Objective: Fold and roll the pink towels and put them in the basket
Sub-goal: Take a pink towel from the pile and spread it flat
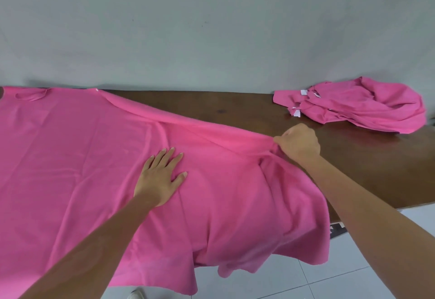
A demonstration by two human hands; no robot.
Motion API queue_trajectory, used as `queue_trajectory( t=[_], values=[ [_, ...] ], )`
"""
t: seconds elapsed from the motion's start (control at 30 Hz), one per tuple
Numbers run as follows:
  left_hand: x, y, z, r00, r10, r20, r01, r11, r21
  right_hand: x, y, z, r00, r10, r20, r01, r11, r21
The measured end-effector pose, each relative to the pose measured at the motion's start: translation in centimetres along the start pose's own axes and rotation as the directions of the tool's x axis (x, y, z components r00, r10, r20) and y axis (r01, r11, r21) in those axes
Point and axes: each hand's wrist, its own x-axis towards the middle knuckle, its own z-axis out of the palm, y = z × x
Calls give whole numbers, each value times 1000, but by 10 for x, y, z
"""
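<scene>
Head view, looking down and forward over a dark brown wooden table (247,108). Nearest: white tiled floor (306,282) at lower right, and the near hem of a large pink towel (70,157) hanging off the table's front edge in loose folds. Both forearms reach in from the bottom of the frame. The towel is spread wide over the left and middle of the tabletop, mostly flat, with shallow creases. Left hand (160,176) lies palm down on the towel near its middle, fingers straight and slightly spread, pressing the cloth to the table. Right hand (297,144) is further right, at the towel's right side, fingers curled round a bunched edge of the cloth and gripping it; a taut ridge of fabric runs from that grip up and left toward the towel's far corner. Right of the hand, bare wood shows. Farther back, at the table's far right corner, a crumpled heap of pink towels (367,105) sits well apart from the spread one, small white tags showing on its left side. Beyond the table, a plain pale grey wall (211,28) with a few dark specks.
</scene>
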Motion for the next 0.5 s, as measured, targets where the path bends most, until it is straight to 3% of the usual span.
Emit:
queue_trajectory(
  t=[0.17, 0.33, 0.4, 0.5],
  values=[
    [0, 0, 0, 1000, -4, -2, 4, 1000, -16, 4, -21, -20, 967, -206, -152, 184, 972, -146],
    [1, 0, -1, 1000, -4, 3, 4, 1000, -12, -8, -23, -18, 904, -407, -132, 317, 845, -430],
    [1, 0, -1, 1000, -3, 9, 3, 1000, -4, -14, -13, -13, 912, -406, -60, 330, 812, -481],
    [0, 1, -1, 1000, -1, 16, 1, 1000, 1, -8, 8, -19, 957, -287, -42, 248, 884, -396]
  ],
)
